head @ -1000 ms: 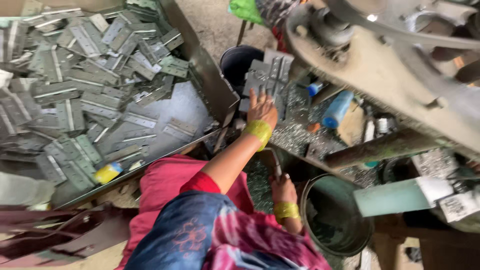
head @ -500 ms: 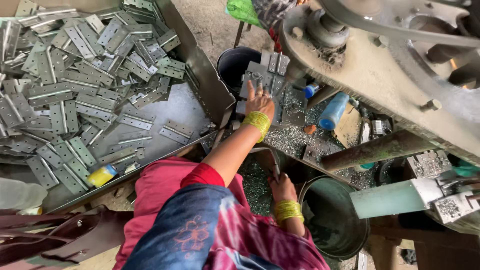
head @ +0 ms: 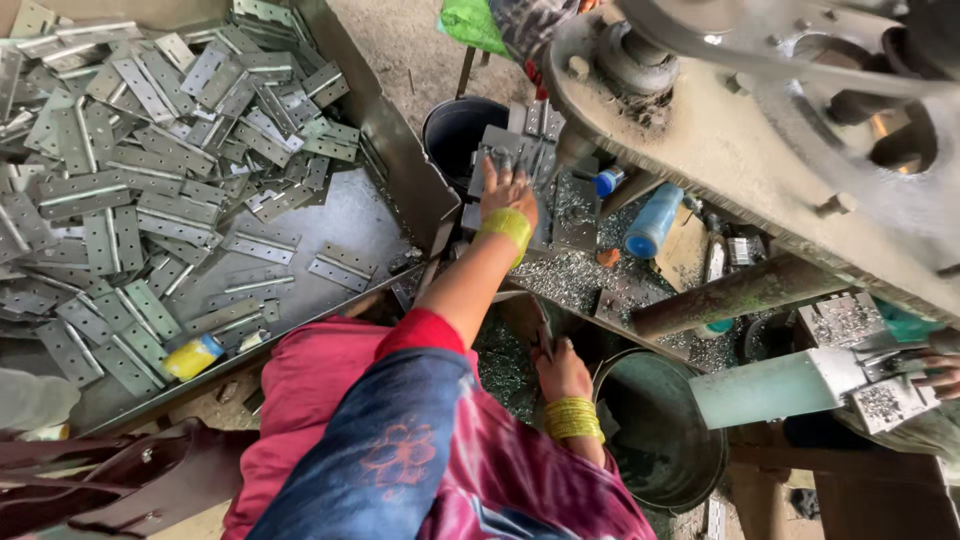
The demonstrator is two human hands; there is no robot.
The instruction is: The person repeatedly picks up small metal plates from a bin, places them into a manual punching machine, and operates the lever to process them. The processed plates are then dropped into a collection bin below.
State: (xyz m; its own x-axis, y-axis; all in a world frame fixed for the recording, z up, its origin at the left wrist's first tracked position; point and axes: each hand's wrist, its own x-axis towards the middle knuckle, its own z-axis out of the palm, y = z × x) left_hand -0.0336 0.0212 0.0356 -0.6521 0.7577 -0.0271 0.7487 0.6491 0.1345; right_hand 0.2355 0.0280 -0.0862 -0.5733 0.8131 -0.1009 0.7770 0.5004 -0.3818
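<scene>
Landmark: we place everything from the black bucket (head: pixel 462 128) that stands beyond the big metal tray (head: pixel 400 190).
Left hand: our left hand (head: pixel 507 192) reaches just right of the black bucket and lies on a stack of grey hinge plates (head: pixel 520 150); its fingers (head: pixel 500 168) are spread flat over the top plate, touching it, not curled round it.
Right hand: our right hand (head: pixel 562 372) sits well nearer us than the black bucket, beside the rim of a green bucket (head: pixel 660 440); its fingers close on a thin dark piece, but we cannot tell what it is or how tight the pinch is.
Stack: the hinge plates stand on the tabletop among metal chips (head: pixel 570 275), touching one another in a loose pile.
Handling: we judge each plate stiff, flat and light alone, heavy as a stack; bare metal with punched holes and sheared edges, likely slick and sharp.
Where to hold: we judge the long edges best, thumb on one side and fingers on the other, clear of corners.
Loose heap: many more hinge leaves (head: pixel 150 180) fill the tray left of the black bucket, with a yellow bottle (head: pixel 192 357) at its near edge.
Nearby: a blue bottle (head: pixel 652 222) lies right of the black bucket, under the grey machine arm (head: pixel 740 150).
</scene>
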